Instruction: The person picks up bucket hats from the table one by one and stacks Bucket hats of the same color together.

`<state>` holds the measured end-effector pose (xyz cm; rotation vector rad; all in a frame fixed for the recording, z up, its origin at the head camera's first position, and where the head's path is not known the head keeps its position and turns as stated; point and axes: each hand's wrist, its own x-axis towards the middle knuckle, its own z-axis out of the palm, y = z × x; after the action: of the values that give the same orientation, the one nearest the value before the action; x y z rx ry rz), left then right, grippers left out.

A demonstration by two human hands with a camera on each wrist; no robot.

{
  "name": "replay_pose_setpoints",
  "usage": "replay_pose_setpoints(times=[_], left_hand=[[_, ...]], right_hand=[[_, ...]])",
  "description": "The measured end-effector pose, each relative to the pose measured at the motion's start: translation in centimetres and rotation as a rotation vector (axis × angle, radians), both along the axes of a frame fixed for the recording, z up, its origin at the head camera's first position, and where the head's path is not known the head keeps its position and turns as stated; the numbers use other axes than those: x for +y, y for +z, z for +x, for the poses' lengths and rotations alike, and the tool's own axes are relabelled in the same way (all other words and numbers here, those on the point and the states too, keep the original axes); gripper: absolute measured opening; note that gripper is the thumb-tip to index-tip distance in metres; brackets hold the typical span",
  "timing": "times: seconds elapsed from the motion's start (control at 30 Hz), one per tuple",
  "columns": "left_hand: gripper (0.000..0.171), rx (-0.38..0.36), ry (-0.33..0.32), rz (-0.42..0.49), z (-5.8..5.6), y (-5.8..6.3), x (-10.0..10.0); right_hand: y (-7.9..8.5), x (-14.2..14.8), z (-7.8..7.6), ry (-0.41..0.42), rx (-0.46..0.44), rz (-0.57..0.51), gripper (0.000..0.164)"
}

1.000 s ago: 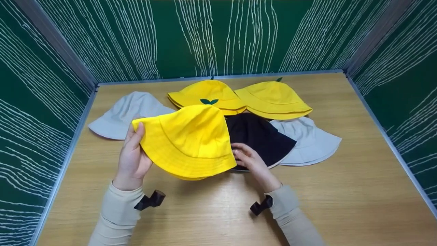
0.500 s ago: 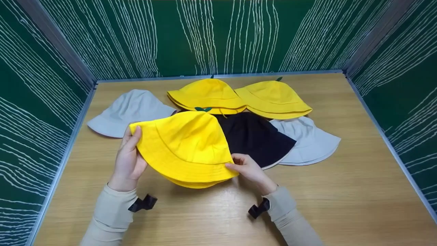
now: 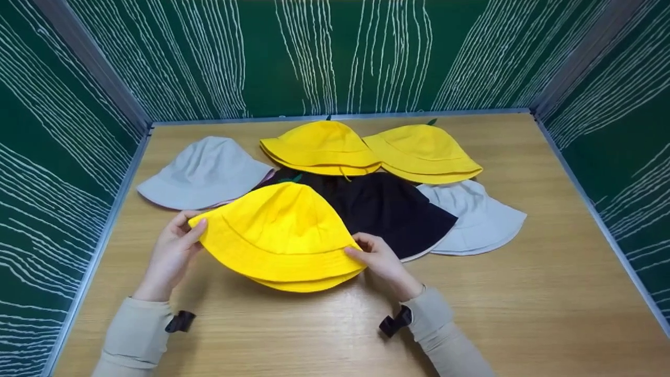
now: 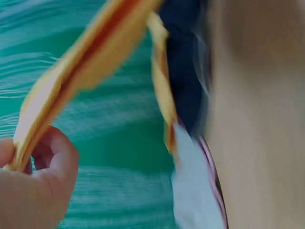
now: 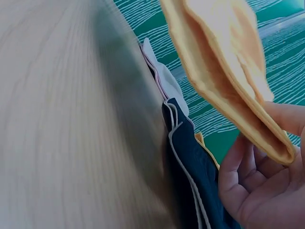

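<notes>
A bright yellow bucket hat [image 3: 288, 230] with a small green leaf on its crown is held up over the near part of the table. My left hand [image 3: 170, 251] pinches the left end of its brim between thumb and fingers. At the opposite end, my right hand [image 3: 382, 262] pinches the brim with the thumb on top. In the right wrist view the folded double edge of the yellow brim [image 5: 228, 86] runs into my fingers. The left wrist view shows the other brim end between thumb and fingers, somewhat blurred.
Behind lie two yellow hats [image 3: 324, 149] [image 3: 424, 152], a black hat [image 3: 392, 214], a grey-white hat [image 3: 476, 220] at right and another grey-white hat [image 3: 204, 175] at left. Another dark hat is partly hidden. Green walls [image 3: 288, 57] with white lines enclose the wooden table [image 3: 523, 314].
My right hand has taken hold of the brim's right end. My left hand has moved left and down, the hat lowering and levelling, uncovering more of the dark hats behind.
</notes>
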<state>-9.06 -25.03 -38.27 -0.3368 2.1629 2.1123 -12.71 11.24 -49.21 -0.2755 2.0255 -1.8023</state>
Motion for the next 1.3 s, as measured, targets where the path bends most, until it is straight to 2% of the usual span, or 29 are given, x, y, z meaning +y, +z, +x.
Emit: replay_pose_setpoints(times=[0.1, 0.17, 0.37, 0.5, 0.6, 0.73, 0.87, 1.03, 1.17, 1.3], left_hand=[[0.036, -0.034, -0.004, -0.324, -0.1, -0.7, -1.6], [0.039, -0.062, -0.027, -0.474, -0.2, -1.2, -2.6], [0.037, -0.178, -0.123, -0.656, -0.2, -2.7, -5.1], [0.034, -0.173, -0.184, -0.761, -0.1, -3.8, -6.3], [0.033, -0.185, -0.217, -0.799, 0.1, -4.3, -7.0], [0.033, -0.269, -0.252, -0.822, 0.4, -4.7, -7.7], [0.036, -0.356, -0.274, -0.849, 0.8, -5.2, -8.7], [0.038, -0.440, -0.276, -0.825, 1.1, -6.2, -9.8], [0.036, -0.475, -0.269, -0.807, 1.3, -7.1, -10.5], [0.031, -0.480, -0.280, -0.816, 1.6, -7.7, -11.1]], right_hand=[[0.0, -0.7, 0.2, 0.005, -0.021, 0.020, 0.031], [0.0, -1.3, 0.2, 0.018, -0.023, 0.045, 0.028], [-0.1, -3.0, 0.3, 0.077, 0.036, 0.146, 0.021], [-0.3, -4.0, 0.5, 0.105, 0.042, 0.200, 0.018], [-0.5, -4.6, 0.5, 0.118, 0.055, 0.217, 0.018], [-0.9, -5.4, 0.5, 0.133, 0.087, 0.224, 0.018], [-1.5, -6.3, 0.5, 0.169, 0.165, 0.233, 0.019], [-2.1, -7.3, 0.6, 0.201, 0.241, 0.237, 0.019], [-2.3, -7.8, 0.5, 0.197, 0.252, 0.264, 0.016], [-2.2, -8.4, 0.5, 0.197, 0.241, 0.292, 0.015]])
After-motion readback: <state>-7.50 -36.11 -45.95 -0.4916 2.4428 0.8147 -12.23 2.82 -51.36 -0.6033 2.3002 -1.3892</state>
